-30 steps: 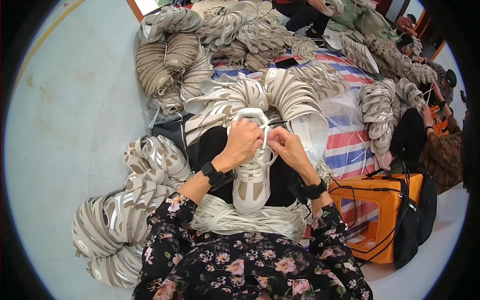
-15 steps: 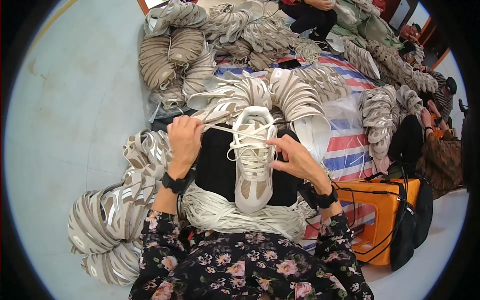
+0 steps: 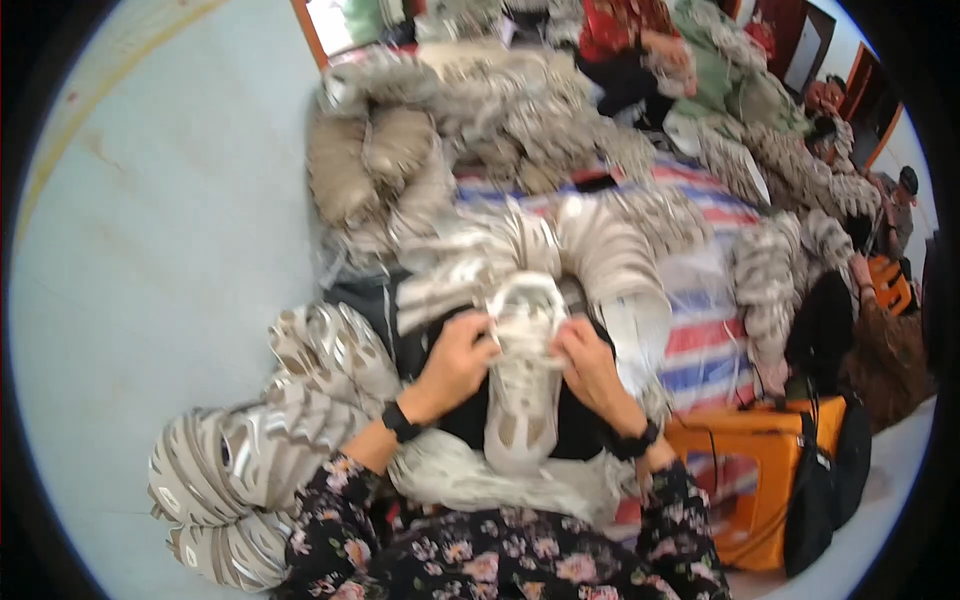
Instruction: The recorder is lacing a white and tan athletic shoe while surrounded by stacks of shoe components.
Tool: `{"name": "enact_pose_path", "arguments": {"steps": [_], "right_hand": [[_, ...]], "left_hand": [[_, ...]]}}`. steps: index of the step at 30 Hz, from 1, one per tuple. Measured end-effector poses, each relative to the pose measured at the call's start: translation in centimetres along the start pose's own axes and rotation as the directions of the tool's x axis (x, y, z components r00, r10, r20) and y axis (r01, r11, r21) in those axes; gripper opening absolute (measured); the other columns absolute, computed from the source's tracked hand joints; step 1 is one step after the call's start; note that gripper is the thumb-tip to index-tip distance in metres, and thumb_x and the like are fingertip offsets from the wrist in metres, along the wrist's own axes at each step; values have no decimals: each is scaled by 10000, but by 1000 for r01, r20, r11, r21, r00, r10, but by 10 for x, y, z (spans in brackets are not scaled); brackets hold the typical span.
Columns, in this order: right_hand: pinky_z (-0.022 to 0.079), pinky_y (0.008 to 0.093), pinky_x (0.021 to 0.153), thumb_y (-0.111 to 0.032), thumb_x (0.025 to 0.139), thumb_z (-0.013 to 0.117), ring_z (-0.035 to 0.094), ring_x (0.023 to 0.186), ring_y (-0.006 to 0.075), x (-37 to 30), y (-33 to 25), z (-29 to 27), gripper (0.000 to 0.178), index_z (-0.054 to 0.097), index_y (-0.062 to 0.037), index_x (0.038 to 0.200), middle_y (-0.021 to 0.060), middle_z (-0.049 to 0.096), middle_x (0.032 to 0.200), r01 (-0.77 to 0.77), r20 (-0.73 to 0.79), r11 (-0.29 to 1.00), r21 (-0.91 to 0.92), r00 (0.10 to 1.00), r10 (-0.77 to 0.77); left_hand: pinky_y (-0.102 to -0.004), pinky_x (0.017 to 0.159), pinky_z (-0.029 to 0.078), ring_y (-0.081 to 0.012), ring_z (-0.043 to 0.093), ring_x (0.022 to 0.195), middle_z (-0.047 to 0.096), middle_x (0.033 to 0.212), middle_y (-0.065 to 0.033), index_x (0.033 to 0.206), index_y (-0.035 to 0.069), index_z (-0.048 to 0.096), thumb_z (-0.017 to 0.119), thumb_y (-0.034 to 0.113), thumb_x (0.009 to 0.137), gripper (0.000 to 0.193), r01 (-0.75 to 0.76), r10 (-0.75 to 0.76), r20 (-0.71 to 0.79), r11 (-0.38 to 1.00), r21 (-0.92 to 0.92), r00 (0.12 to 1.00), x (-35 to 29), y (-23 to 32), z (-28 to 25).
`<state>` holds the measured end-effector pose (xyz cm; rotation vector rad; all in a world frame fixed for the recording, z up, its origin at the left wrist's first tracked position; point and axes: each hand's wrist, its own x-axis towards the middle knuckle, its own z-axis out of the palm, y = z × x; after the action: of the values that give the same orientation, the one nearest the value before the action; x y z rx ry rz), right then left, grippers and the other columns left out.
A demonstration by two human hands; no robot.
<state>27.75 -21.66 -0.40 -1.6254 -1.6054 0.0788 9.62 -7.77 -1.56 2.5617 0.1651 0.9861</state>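
Observation:
A beige and white sneaker upper (image 3: 522, 430) lies toe toward me on a black pad (image 3: 465, 420) across my lap. Its pale laces run across the front, blurred by motion. My left hand (image 3: 460, 352) is closed at the left edge of the upper, just below its collar. On the opposite edge my right hand (image 3: 588, 362) is closed too, its fingertips by the top lace holes. Whether a lace end is also between the fingers is too blurred to tell. A bundle of loose off-white laces (image 3: 500, 478) rests between the pad and my floral top.
Stacked shoe uppers lie at my left (image 3: 225, 465) and in a far heap (image 3: 370, 165). More uppers (image 3: 615, 240) fan out beyond the pad on a striped sheet (image 3: 700, 340). An orange stool (image 3: 735, 455) with black cables stands at right. Other people sit farther off.
Both hands have drawn in to the sides of the upper. My left hand came right from a stretched lace. The whole view has shifted, so the scene sits lower.

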Motion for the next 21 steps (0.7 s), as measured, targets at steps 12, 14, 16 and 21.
{"name": "enact_pose_path", "arguments": {"steps": [12, 14, 16, 21], "right_hand": [[402, 363, 531, -146, 746, 585, 561, 591, 258, -21, -25, -11, 120, 494, -71, 762, 90, 533, 666, 148, 210, 955, -255, 973, -95], [386, 351, 522, -171, 734, 597, 555, 577, 230, -30, -28, -6, 160, 471, -75, 749, 79, 530, 642, 134, 237, 952, -276, 969, -68], [391, 352, 534, -181, 721, 613, 554, 581, 234, -30, -31, -10, 187, 465, -77, 767, 77, 532, 643, 168, 164, 975, -146, 976, -144], [432, 379, 586, -199, 723, 645, 562, 682, 288, -23, -19, -22, 321, 520, -66, 987, 120, 556, 790, 75, 117, 994, -81, 991, -65]], "left_hand": [[-405, 856, 332, -270, 455, 907, 489, 874, -72, 836, 97, 545, 624, 4, 632, 238, 7, -9, 107, 1000, 15, 994, -5, 30, -9], [-405, 832, 320, -257, 455, 857, 467, 781, -64, 852, 96, 564, 625, 26, 686, 190, 52, -59, 136, 997, 58, 989, -16, 42, -9], [-408, 809, 323, -262, 463, 834, 476, 792, -71, 873, 94, 566, 646, 59, 672, 219, 43, -62, 150, 991, 128, 987, -23, 48, -4], [-422, 813, 338, -319, 477, 891, 521, 916, -109, 1001, 78, 545, 693, 152, 659, 380, 70, -72, 72, 997, 33, 995, -9, 39, -15]]}}
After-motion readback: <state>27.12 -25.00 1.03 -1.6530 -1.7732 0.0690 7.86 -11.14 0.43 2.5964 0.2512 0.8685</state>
